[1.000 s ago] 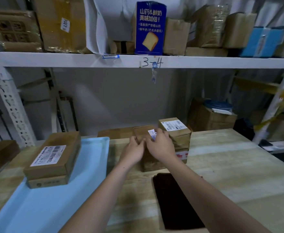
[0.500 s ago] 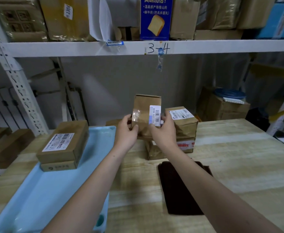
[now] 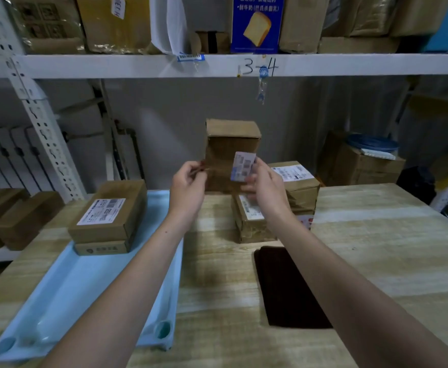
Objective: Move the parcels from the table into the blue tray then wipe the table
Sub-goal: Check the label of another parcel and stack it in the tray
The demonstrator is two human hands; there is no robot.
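Both hands, left hand (image 3: 188, 181) and right hand (image 3: 264, 187), closed in a grip on the upright parcel (image 3: 231, 152) above the worktop (image 3: 376, 248); blue tray (image 3: 66, 296) lies to its left, nearer the left hand.

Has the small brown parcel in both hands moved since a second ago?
Yes. The parcel has been lifted off the stack on the table and now stands upright above it.
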